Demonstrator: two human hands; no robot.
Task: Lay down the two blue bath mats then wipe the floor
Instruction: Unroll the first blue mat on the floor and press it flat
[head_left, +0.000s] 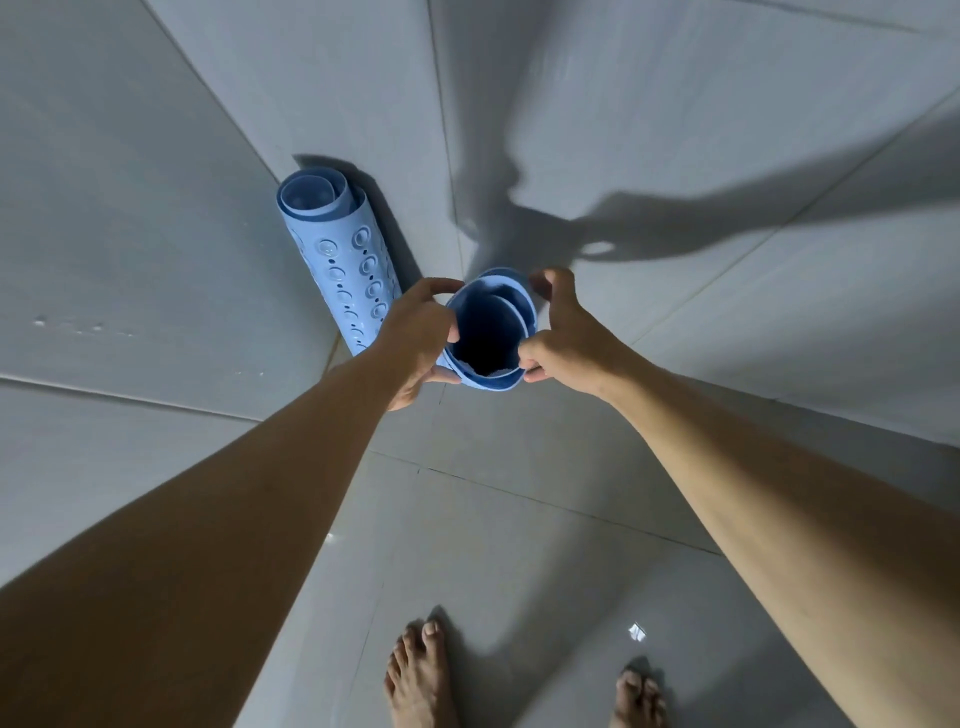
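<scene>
Here, the held mat (488, 312) sits rolled into a tube between the two hands, directly ahead of the person and above the floor (493, 519). Its long axis runs down and away from the camera, so the upper open end faces the viewer and the bore appears as a dark well. The left grip (415, 338) curls round the tube's left rim, and the right grip (566, 332) pinches the right rim where the loose outer edge shows. Both lie equally near. Whether the lower end touches the floor cannot be told. Unrolling likely calls for tipping this axis level with the floor first. The second mat (343, 265), also rolled, stands on end just left of the left grip, leaning into the wall (156, 208) corner with its open end uppermost.
</scene>
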